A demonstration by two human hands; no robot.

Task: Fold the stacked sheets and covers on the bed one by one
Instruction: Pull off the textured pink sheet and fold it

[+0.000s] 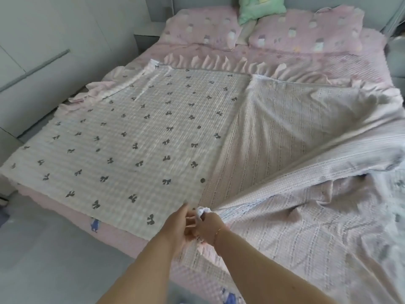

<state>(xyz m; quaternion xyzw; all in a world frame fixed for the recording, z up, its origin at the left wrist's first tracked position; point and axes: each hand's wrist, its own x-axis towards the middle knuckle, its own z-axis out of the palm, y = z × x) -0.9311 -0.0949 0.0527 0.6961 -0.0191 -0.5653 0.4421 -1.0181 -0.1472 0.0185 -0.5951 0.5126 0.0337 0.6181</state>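
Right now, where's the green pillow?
Head view, top centre: the green pillow sits at the head of the bed, behind and between the two pink pillows.

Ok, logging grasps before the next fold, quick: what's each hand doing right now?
Left hand: pinching the bow-print cover's near edge.
Right hand: grip closed on a bunched corner of the same cover.

Both hands are meeting at the bed's (114, 234) near edge, the left hand (178, 227) and right hand (208, 224) each pinching a corner of the bow-patterned cover (122, 132). Its right half is lying folded back, showing the striped underside (274, 137).
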